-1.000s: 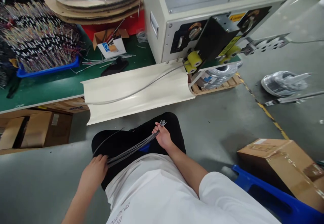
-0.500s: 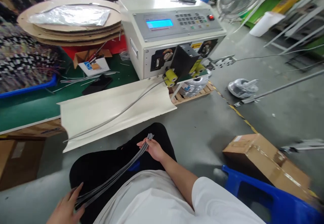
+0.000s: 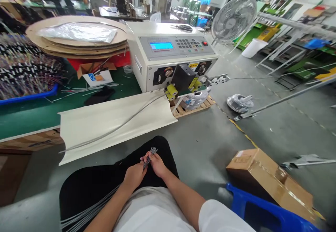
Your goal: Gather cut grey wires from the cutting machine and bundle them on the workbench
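A bundle of grey cables (image 3: 90, 213) lies across my lap, its far ends sticking up between my two hands. My right hand (image 3: 156, 163) is closed round the bundle near those ends. Just below it, my left hand (image 3: 134, 176) also wraps the cables, close against the right. My left forearm hides part of the bundle's middle. In front, a cream wire-cutting machine (image 3: 181, 46) with a lit blue screen has a grey cable (image 3: 126, 120) running from its yellow rollers (image 3: 171, 91) down a curved cream chute (image 3: 115, 120).
Cardboard discs (image 3: 78, 46) are stacked left of the machine, near a blue tray of wire bundles (image 3: 28, 97) and a small open box (image 3: 97, 78). A cardboard box (image 3: 270, 179) and blue stool (image 3: 262, 204) stand at the right. Cable coils (image 3: 240, 103) and a fan (image 3: 233, 18) are beyond.
My left hand has moved from the bundle's lower end up to its top, beside my right hand, and closed on the cables. The camera view has tilted up slightly.
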Demonstrator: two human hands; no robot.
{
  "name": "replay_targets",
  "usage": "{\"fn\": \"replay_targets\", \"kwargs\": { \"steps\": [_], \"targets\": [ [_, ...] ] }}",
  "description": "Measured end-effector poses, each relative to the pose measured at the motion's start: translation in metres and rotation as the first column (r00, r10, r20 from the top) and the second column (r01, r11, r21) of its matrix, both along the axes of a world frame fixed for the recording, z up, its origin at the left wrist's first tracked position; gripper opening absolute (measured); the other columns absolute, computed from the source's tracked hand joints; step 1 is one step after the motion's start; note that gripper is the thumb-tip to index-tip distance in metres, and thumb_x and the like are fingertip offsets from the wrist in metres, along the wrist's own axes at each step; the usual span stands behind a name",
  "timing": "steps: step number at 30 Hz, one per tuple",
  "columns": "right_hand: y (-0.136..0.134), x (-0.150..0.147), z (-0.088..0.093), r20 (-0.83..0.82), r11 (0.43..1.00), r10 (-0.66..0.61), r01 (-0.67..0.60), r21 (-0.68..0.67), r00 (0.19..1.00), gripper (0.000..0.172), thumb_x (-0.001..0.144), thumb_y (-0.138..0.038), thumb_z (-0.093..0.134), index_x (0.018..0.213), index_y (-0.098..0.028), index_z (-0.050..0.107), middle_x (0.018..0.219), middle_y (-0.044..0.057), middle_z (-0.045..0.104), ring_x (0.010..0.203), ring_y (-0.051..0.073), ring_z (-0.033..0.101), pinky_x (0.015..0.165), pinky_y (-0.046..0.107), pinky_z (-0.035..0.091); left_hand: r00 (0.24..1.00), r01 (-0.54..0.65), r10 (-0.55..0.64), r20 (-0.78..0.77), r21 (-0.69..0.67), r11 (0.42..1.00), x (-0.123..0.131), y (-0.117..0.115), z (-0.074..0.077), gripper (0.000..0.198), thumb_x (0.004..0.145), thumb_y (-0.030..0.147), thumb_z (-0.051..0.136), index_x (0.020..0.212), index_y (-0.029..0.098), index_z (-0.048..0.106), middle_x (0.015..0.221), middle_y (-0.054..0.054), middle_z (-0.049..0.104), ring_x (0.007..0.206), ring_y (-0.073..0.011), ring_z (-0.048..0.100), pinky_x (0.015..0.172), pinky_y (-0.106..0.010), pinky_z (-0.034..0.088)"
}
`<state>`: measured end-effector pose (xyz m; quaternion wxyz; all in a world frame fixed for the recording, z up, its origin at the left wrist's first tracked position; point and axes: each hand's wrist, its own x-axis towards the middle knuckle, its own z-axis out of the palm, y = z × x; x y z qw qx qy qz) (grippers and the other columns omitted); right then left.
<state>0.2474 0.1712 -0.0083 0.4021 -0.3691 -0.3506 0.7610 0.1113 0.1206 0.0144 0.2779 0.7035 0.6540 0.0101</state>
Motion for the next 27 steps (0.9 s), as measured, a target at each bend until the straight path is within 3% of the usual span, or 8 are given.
{"fn": "replay_targets", "kwargs": {
  "steps": [2, 4, 8, 10, 15, 20, 23, 27],
  "targets": [
    [0.000, -0.005, -0.006, 0.002, 0.998, -0.063, 0.063, -0.001, 0.998, 0.040, 0.082, -0.062, 0.066, 0.079, -0.022, 0.064, 0.074, 0.003, 0.067, 0.090, 0.026, 0.068, 0.090, 0.042, 0.048, 0.999, 0.019, -0.015, -0.039, 0.091, 0.996, -0.007, -0.002, 0.024, 0.034, 0.095, 0.034, 0.046, 0.119, 0.016, 0.063, 0.106, -0.014, 0.070, 0.098, -0.0267, 0.069, 0.077, -0.035, 0.052],
    [0.001, -0.009, -0.009, -0.025, 0.996, -0.083, 0.081, -0.048, 0.996, 0.039, 0.080, -0.061, 0.068, 0.077, -0.022, 0.064, 0.076, 0.004, 0.068, 0.085, 0.025, 0.067, 0.088, 0.043, 0.048, 0.997, 0.075, -0.069, -0.030, 0.318, 0.945, -0.017, -0.003, 0.060, 0.032, 0.095, 0.031, 0.048, 0.122, 0.021, 0.063, 0.110, -0.011, 0.068, 0.102, -0.0248, 0.066, 0.083, -0.036, 0.052],
    [0.006, -0.010, -0.009, -0.056, 0.991, -0.059, 0.051, -0.121, 0.997, 0.039, 0.079, -0.059, 0.071, 0.079, -0.020, 0.064, 0.076, 0.004, 0.069, 0.083, 0.026, 0.069, 0.087, 0.045, 0.050, 0.998, 0.065, -0.035, -0.056, 0.779, 0.624, -0.048, 0.011, 0.131, 0.030, 0.095, 0.031, 0.051, 0.121, 0.025, 0.063, 0.119, -0.010, 0.065, 0.114, -0.0267, 0.060, 0.100, -0.045, 0.046],
    [0.008, -0.009, -0.009, -0.039, 0.990, -0.059, 0.053, -0.132, 0.998, 0.040, 0.078, -0.059, 0.071, 0.079, -0.020, 0.063, 0.074, 0.004, 0.069, 0.086, 0.029, 0.071, 0.089, 0.048, 0.049, 0.989, 0.029, 0.105, -0.105, 0.830, 0.557, -0.063, 0.024, 0.149, 0.041, 0.094, 0.038, 0.053, 0.132, 0.023, 0.058, 0.130, -0.014, 0.061, 0.122, -0.0327, 0.055, 0.102, -0.050, 0.044],
    [0.008, -0.006, -0.014, -0.044, 0.988, -0.076, 0.069, -0.137, 0.996, 0.040, 0.079, -0.060, 0.070, 0.079, -0.020, 0.063, 0.075, 0.004, 0.070, 0.087, 0.029, 0.072, 0.093, 0.050, 0.048, 0.974, 0.002, 0.173, -0.146, 0.769, 0.639, -0.098, 0.041, 0.141, 0.068, 0.094, 0.056, 0.048, 0.149, 0.017, 0.040, 0.129, -0.017, 0.060, 0.116, -0.0327, 0.057, 0.094, -0.046, 0.049],
    [0.007, -0.004, -0.014, -0.060, 0.994, -0.057, 0.051, -0.099, 0.997, 0.042, 0.080, -0.061, 0.070, 0.081, -0.019, 0.065, 0.077, 0.005, 0.072, 0.089, 0.029, 0.072, 0.093, 0.049, 0.049, 0.981, 0.085, 0.070, -0.183, 0.722, 0.686, -0.141, 0.022, 0.137, 0.038, 0.096, 0.048, 0.049, 0.123, 0.025, 0.062, 0.105, -0.007, 0.067, 0.097, -0.0244, 0.063, 0.082, -0.036, 0.051],
    [0.006, -0.005, -0.013, -0.021, 0.995, -0.040, 0.038, -0.089, 0.999, 0.044, 0.082, -0.062, 0.067, 0.092, -0.018, 0.067, 0.085, 0.009, 0.075, 0.090, 0.028, 0.073, 0.091, 0.048, 0.050, 0.982, 0.129, 0.029, -0.188, 0.769, 0.626, -0.158, -0.004, 0.140, 0.022, 0.097, 0.033, 0.050, 0.109, 0.026, 0.066, 0.094, -0.003, 0.068, 0.085, -0.0182, 0.065, 0.073, -0.030, 0.049],
    [0.005, -0.006, -0.012, -0.009, 0.994, -0.054, 0.053, -0.100, 0.999, 0.050, 0.079, -0.063, 0.071, 0.100, -0.017, 0.069, 0.097, 0.014, 0.077, 0.093, 0.029, 0.074, 0.092, 0.050, 0.050, 0.960, 0.260, -0.050, -0.277, 0.804, 0.535, -0.148, -0.052, 0.129, 0.023, 0.092, 0.023, 0.059, 0.114, 0.024, 0.065, 0.077, 0.001, 0.066, 0.066, -0.0127, 0.062, 0.065, -0.027, 0.048]
  ]
}}
